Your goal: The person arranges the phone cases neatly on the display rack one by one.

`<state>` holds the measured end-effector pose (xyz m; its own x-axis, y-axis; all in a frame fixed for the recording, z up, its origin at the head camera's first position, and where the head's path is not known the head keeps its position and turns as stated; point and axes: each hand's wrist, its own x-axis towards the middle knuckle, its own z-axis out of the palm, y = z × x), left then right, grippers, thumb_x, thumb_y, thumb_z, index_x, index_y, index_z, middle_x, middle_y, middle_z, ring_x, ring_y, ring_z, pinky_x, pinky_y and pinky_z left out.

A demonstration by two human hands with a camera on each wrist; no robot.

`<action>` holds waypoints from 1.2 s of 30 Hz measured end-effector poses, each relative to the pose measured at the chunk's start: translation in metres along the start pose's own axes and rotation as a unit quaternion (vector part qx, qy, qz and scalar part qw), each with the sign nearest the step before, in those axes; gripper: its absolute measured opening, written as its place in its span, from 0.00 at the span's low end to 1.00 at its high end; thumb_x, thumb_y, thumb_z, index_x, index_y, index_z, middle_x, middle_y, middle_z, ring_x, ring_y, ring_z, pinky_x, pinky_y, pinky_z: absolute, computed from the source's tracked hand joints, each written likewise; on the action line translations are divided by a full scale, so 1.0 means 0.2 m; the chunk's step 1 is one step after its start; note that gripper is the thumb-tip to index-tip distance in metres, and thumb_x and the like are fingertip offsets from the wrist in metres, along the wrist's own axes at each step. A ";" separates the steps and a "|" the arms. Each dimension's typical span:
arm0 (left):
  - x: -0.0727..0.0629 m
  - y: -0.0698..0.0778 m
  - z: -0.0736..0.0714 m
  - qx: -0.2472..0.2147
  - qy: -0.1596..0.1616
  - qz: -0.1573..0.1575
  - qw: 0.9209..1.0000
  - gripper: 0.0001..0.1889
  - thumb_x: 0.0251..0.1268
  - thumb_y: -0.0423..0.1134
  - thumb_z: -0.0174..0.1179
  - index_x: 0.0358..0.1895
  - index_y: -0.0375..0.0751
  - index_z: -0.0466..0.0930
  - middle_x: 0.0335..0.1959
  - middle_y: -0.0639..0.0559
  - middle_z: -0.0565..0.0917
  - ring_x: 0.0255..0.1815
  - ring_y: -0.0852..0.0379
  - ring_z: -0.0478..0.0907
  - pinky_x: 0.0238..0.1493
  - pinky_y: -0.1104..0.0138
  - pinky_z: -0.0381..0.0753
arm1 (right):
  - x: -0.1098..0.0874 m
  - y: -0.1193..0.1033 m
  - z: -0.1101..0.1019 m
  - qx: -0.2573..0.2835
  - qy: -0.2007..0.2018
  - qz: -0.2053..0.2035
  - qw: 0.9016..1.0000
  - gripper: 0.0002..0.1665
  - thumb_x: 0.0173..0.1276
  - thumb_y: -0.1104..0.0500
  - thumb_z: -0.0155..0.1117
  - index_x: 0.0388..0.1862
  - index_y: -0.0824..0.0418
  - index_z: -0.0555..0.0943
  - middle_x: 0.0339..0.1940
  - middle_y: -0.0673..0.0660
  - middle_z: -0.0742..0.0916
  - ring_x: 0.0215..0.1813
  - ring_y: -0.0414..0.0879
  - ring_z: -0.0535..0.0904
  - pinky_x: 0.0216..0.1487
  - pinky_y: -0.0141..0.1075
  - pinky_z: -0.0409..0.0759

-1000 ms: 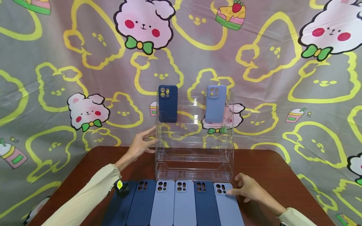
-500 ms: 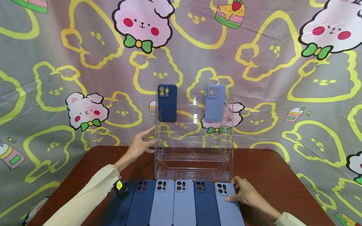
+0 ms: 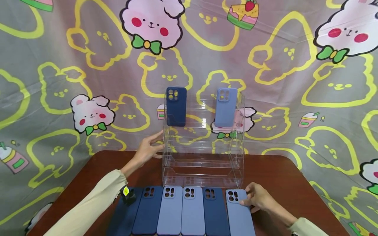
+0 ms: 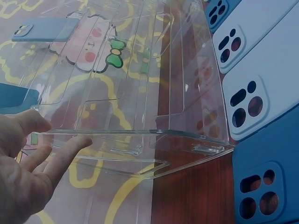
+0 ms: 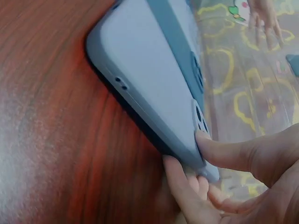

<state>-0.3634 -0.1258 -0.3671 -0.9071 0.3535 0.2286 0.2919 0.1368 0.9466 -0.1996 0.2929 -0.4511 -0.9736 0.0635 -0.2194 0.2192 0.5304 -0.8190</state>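
My right hand [image 3: 260,197] pinches the upper right edge of a light blue phone case [image 3: 241,218], the rightmost in a row on the table. In the right wrist view, the thumb lies on the face of this light blue case [image 5: 145,70] by the camera cutouts, fingers under its edge; that edge is tilted up off the wood. My left hand [image 3: 148,148] rests with extended fingers against the left side of a clear tiered display rack [image 3: 203,182]. A dark blue case [image 3: 176,109] and a light blue case [image 3: 226,109] stand in its top tier.
Beside the pinched case lie a dark blue case [image 3: 217,213], two light blue cases and more dark blue ones, side by side before the rack. The brown table [image 3: 274,170] ends at a patterned cloth [image 3: 274,39] behind.
The rightmost case has shifted slightly right and lifted at its right edge, away from its dark blue neighbour. My right fingers have closed on it; the left hand stays on the rack.
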 end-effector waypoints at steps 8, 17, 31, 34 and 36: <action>-0.01 -0.01 -0.01 0.000 0.000 -0.010 1.000 0.36 0.75 0.25 0.58 0.83 0.41 0.58 0.77 0.26 0.67 0.55 0.25 0.83 0.44 0.50 0.94 | 0.01 0.08 -0.13 0.123 -0.122 0.025 0.985 0.25 0.71 0.61 0.73 0.56 0.75 0.75 0.40 0.56 0.91 0.43 0.50 0.90 0.43 0.48 0.95; 0.02 0.00 -0.01 -0.009 -0.029 -0.005 1.000 0.36 0.77 0.28 0.59 0.83 0.41 0.57 0.78 0.26 0.65 0.63 0.26 0.79 0.47 0.49 0.94 | -0.02 0.04 -0.26 0.148 -0.116 0.009 0.982 0.31 0.73 0.57 0.73 0.66 0.74 0.76 0.47 0.60 0.92 0.47 0.52 0.91 0.48 0.51 0.94; 0.01 0.01 -0.04 -0.026 -0.044 -0.018 0.999 0.38 0.75 0.25 0.59 0.84 0.40 0.55 0.77 0.25 0.64 0.62 0.22 0.77 0.47 0.47 0.93 | -0.06 -0.26 -0.34 0.092 -0.023 -0.108 0.990 0.35 0.73 0.60 0.72 0.69 0.80 0.73 0.46 0.63 0.91 0.43 0.49 0.91 0.47 0.50 0.94; 0.00 0.01 -0.04 -0.023 -0.040 -0.006 0.999 0.38 0.75 0.24 0.59 0.84 0.39 0.55 0.77 0.23 0.63 0.61 0.22 0.78 0.45 0.47 0.94 | -0.05 -0.35 -0.35 0.084 0.000 -0.135 0.987 0.35 0.73 0.60 0.71 0.70 0.79 0.73 0.47 0.65 0.91 0.43 0.47 0.91 0.48 0.49 0.94; 0.00 0.01 -0.04 -0.020 -0.035 -0.003 0.999 0.37 0.75 0.24 0.59 0.83 0.39 0.56 0.77 0.23 0.64 0.61 0.22 0.78 0.45 0.47 0.94 | -0.04 -0.40 -0.35 0.076 0.022 -0.155 0.985 0.35 0.73 0.60 0.72 0.71 0.77 0.73 0.48 0.65 0.91 0.42 0.45 0.91 0.47 0.46 0.94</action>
<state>-0.3651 -0.1325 -0.3636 -0.8852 0.4164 0.2074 0.2726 0.1029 0.9566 -0.2143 0.3092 -0.3456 -0.9963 -0.0429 0.0751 -0.0860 0.3979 -0.9134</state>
